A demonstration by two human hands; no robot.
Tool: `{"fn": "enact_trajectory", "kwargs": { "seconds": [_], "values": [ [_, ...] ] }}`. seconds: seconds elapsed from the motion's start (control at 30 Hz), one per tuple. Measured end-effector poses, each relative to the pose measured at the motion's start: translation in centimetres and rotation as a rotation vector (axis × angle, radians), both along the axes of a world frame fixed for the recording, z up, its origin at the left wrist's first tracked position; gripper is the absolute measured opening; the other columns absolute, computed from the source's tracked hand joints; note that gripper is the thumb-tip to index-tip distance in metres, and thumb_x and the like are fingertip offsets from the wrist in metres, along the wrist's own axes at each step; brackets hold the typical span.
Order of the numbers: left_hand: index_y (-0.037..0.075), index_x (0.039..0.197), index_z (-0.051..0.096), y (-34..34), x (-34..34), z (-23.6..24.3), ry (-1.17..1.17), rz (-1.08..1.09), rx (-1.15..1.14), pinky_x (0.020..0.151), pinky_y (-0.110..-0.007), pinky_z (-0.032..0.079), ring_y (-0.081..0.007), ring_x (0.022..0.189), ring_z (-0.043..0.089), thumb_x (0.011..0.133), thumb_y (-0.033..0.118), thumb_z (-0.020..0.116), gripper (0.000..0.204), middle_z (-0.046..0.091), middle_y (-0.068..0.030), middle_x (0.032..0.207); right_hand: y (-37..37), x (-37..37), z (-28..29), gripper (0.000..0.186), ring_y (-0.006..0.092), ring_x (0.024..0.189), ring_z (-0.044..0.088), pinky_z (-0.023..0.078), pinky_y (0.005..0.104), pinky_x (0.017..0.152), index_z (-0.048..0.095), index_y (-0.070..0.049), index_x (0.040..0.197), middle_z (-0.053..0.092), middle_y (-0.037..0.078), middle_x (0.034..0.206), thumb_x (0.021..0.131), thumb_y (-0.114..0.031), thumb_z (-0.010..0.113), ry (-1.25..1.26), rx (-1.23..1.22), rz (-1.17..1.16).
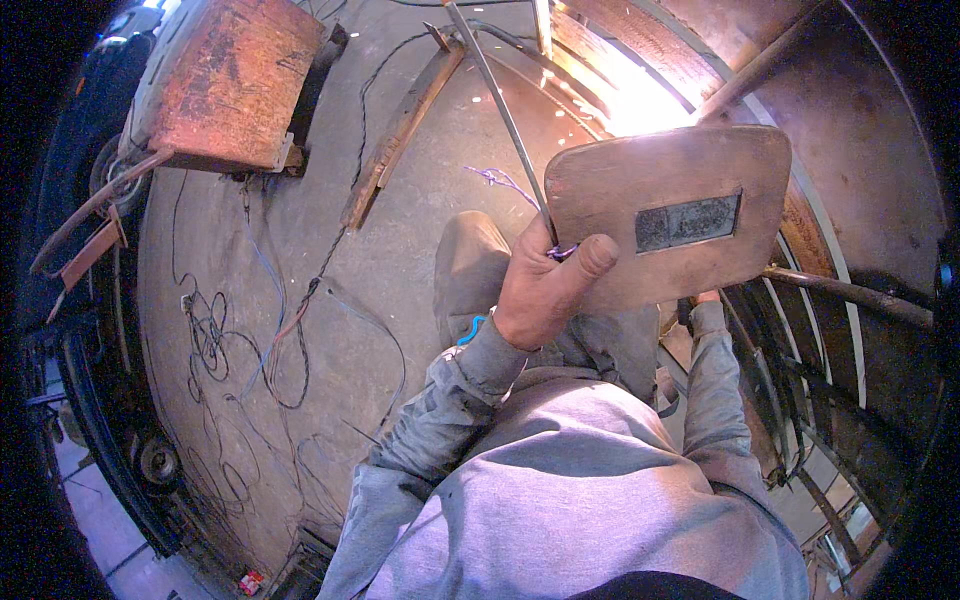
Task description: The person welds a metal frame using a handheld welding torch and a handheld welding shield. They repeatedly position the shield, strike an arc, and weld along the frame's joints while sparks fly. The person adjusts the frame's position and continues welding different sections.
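My left hand (553, 290) grips a brown hand-held welding shield (600, 205) by its left side, thumb across the face. A small dark rectangular window (688, 222) is set in the shield. From beside the thumb a long thin metal rod (505, 115) runs up to the top edge; whether the hand holds it too I cannot tell. Purple wire (500, 178) is twisted near it. Of my right hand (707, 297) only a sliver shows below the shield, beside something dark; its fingers are hidden. A glaring welding arc (648, 105) with sparks burns beyond the shield's upper edge.
Curved metal bars and a pipe (850, 290) fill the right side. A rusty orange metal box (235, 80) stands at the upper left, with a wooden bar (405, 135) on the floor near it. Tangled cables (215, 335) spread over the floor at left. A dark vehicle (95, 400) lines the left edge.
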State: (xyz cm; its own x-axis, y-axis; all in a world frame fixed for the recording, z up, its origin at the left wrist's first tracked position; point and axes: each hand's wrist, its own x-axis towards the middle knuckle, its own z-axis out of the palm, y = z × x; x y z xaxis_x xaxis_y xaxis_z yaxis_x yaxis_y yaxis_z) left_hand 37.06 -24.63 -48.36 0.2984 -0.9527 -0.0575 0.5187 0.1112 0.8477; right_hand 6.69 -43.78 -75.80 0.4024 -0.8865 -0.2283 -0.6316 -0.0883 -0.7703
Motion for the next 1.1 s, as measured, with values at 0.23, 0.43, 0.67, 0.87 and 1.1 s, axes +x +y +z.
{"fn": "enact_trajectory", "kwargs": {
  "seconds": [0.23,0.43,0.67,0.87,1.1],
  "values": [
    [0.0,0.145,0.051,0.0,0.2,-0.3,-0.055,-0.001,0.017,0.104,-0.035,0.05,-0.0175,0.123,0.06,0.099,0.036,0.074,0.063,0.064,-0.009,0.136,-0.2,-0.5,-0.6,0.052,0.0284,0.077,0.07,0.055,0.0407,0.071,0.067,0.001,0.125,0.074,0.015,0.104,0.09,-0.037,0.074,0.016,-0.02,0.006],
    [-0.001,0.144,0.052,0.0,0.2,-0.4,-0.062,-0.004,0.025,0.105,-0.035,0.049,-0.0182,0.123,0.059,0.098,0.036,0.074,0.063,0.064,-0.0099,0.136,-0.5,-0.7,-0.9,0.049,0.0293,0.079,0.07,0.055,0.0412,0.073,0.067,0.0,0.123,0.074,0.014,0.102,0.09,-0.035,0.073,0.021,-0.034,0.009],
    [-0.001,0.143,0.052,0.1,0.2,-0.6,-0.023,0.011,-0.004,0.105,-0.035,0.049,-0.0184,0.122,0.06,0.098,0.036,0.075,0.063,0.064,-0.0099,0.134,-0.7,-0.4,-0.7,0.045,0.0304,0.08,0.07,0.054,0.0418,0.075,0.068,0.0,0.121,0.075,0.013,0.1,0.091,-0.033,0.072,0.016,-0.04,0.008],
    [-0.001,0.145,0.051,0.2,0.3,-0.5,-0.045,0.016,0.01,0.103,-0.034,0.051,-0.0181,0.121,0.061,0.098,0.036,0.075,0.064,0.064,-0.0095,0.134,-0.8,-0.2,-0.7,0.042,0.0313,0.082,0.069,0.054,0.0422,0.077,0.069,-0.001,0.119,0.075,0.013,0.098,0.091,-0.032,0.071,-0.002,-0.04,0.008],
    [0.002,0.142,0.052,0.4,0.6,-0.6,-0.084,0.182,-0.032,0.1,-0.033,0.051,-0.0175,0.117,0.062,0.099,0.029,0.076,0.057,0.065,-0.0068,0.132,-0.6,-1.4,-0.5,0.038,0.0324,0.083,0.069,0.054,0.0428,0.08,0.07,-0.002,0.117,0.075,0.012,0.096,0.092,-0.03,0.07,-0.214,0.014,-0.086]
  ]
}}
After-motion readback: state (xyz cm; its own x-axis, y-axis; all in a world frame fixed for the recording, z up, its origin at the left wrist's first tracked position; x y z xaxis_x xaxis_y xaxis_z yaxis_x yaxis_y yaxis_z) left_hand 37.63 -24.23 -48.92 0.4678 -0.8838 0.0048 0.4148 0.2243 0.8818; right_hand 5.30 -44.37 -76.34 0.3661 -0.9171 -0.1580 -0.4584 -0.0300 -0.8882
